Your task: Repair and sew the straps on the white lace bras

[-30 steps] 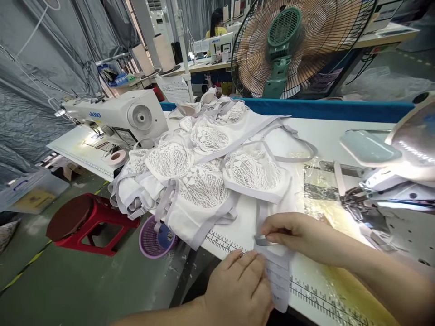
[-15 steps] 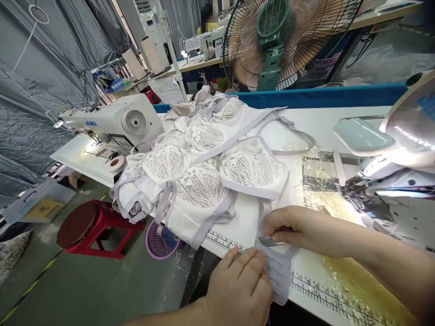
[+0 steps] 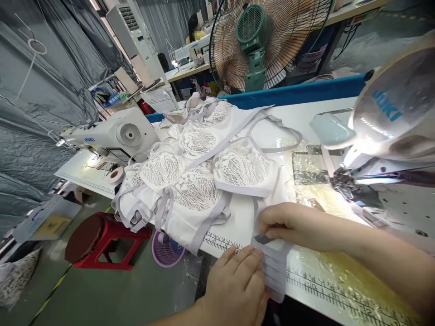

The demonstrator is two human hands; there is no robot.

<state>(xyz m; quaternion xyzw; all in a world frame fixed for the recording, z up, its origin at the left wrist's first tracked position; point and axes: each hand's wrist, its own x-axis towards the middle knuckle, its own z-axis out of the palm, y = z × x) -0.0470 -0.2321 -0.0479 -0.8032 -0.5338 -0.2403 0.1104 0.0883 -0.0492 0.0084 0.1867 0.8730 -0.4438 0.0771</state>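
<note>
White lace bras with grey edging lie in a heap on the white table, the nearest being a lace bra (image 3: 243,170) just beyond my hands. My right hand (image 3: 277,220) is closed in a pinch on a grey-edged bra band (image 3: 257,210) near the table's front edge. Beneath it lies a translucent lined strip (image 3: 274,271), jutting past that edge. My left hand (image 3: 236,278) rests flat along the strip's left side, its fingers stretched out and its thumb hidden. What lies under its fingers cannot be made out.
On the right stands a lit sewing machine (image 3: 390,104); another sewing machine (image 3: 122,131) is at the left. Ruler markings (image 3: 316,287) run along the table's front. A large fan (image 3: 254,45) stands behind. Below are a red stool (image 3: 112,244) and a purple basket (image 3: 166,251).
The whole view has shifted slightly, bringing more of the right sewing machine's head into sight. Both hands keep nearly the same pose at the lined strip.
</note>
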